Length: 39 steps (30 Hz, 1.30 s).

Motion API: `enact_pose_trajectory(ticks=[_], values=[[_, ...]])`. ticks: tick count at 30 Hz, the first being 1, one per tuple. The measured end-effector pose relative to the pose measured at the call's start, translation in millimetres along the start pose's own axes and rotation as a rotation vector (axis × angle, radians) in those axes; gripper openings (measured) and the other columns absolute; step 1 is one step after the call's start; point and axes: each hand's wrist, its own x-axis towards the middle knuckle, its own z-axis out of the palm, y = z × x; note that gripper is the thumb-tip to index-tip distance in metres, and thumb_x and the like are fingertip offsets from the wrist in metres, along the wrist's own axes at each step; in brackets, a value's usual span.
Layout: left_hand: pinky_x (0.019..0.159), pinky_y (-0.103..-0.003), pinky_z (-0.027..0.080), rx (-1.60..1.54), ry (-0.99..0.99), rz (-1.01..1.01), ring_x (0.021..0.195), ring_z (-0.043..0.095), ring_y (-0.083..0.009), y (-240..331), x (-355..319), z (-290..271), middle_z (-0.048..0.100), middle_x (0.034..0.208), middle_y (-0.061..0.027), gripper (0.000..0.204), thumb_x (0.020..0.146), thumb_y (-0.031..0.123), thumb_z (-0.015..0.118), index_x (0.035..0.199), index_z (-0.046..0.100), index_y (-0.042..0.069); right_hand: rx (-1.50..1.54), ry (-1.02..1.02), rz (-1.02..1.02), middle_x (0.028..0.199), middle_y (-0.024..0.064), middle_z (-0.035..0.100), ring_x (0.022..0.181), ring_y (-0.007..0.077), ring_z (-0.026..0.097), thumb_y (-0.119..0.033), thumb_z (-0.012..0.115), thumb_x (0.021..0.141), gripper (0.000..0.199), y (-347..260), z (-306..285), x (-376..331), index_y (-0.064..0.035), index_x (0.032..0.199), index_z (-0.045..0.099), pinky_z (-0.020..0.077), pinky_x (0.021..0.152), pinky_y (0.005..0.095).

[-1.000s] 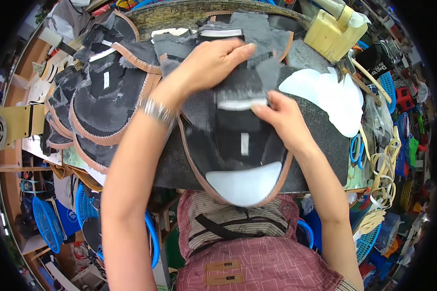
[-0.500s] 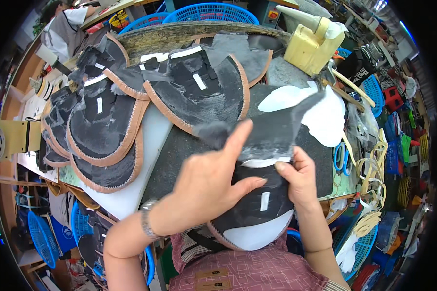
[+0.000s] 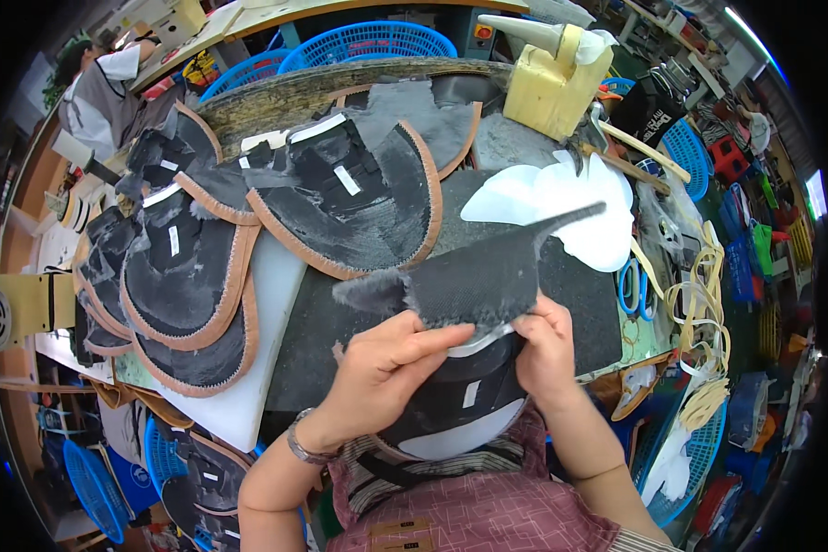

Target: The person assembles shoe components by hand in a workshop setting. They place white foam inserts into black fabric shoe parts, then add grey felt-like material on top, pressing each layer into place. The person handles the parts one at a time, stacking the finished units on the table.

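Observation:
In front of me is a black shoe upper with fuzzy grey edges, its narrow flaps spread over the table. A white strip runs across its middle, and a white curved toe piece sits at the end nearest my body. My left hand has its fingers together on the upper's left side, index finger stretched along the white strip. On the other side my right hand pinches the upper at the strip's right end, thumb on top. What lies under the fingers is hidden.
Brown-edged uppers are stacked at the left on a white board. White cut pieces, a yellow glue container, and blue-handled scissors lie to the right. Blue baskets stand beyond the table. A person sits far left.
My left hand has gone from thumb and index spread apart to fingers closed at the white strip. The upper's far part has tilted and flattened. The whole view has shifted slightly.

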Motion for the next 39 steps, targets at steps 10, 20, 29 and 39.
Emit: enact_pose_trajectory(ticks=[10,20,29,39], values=[[0.063,-0.035,0.052,0.378,0.218,-0.278,0.065,0.064,-0.0301,-55,24,10,0.061,0.077,-0.015,0.023,0.076,0.001,0.059,0.1,0.055,0.0,-1.327,-0.642,-0.419,0.109,0.0146,0.06,0.096,0.0286,0.06,-0.012,0.056,0.082,0.033,-24,-12,33,-0.0019,0.113,0.058,0.0478,0.085,0.0354],[0.058,-0.026,0.05,1.038,-0.217,0.507,0.07,0.059,-0.0203,-94,27,-9,0.061,0.088,-0.0159,0.031,0.07,0.008,0.058,0.097,0.061,-0.006,-1.64,-0.817,-1.293,0.083,0.0095,0.056,0.074,0.0185,0.054,-0.012,0.056,0.066,0.023,30,-30,66,0.0016,0.083,0.06,0.046,0.065,0.0267],[0.066,-0.027,0.046,1.195,-0.45,0.838,0.08,0.055,-0.0202,-95,46,-16,0.058,0.086,-0.0105,0.03,0.076,0.013,0.054,0.097,0.062,-0.007,-1.603,-1.077,-0.887,0.087,0.0092,0.056,0.08,0.0191,0.054,-0.016,0.058,0.067,0.03,12,-31,74,0.0032,0.09,0.061,0.0439,0.068,0.0251],[0.074,-0.03,0.041,0.789,-0.672,0.271,0.091,0.051,-0.0225,-72,67,-37,0.051,0.094,-0.0099,0.04,0.074,0.018,0.061,0.112,0.061,0.004,-1.579,-1.059,-0.416,0.131,0.0145,0.042,0.113,0.0258,0.046,-0.028,0.069,0.068,0.07,-12,-62,60,-0.0041,0.129,0.044,0.0359,0.092,0.0415]])
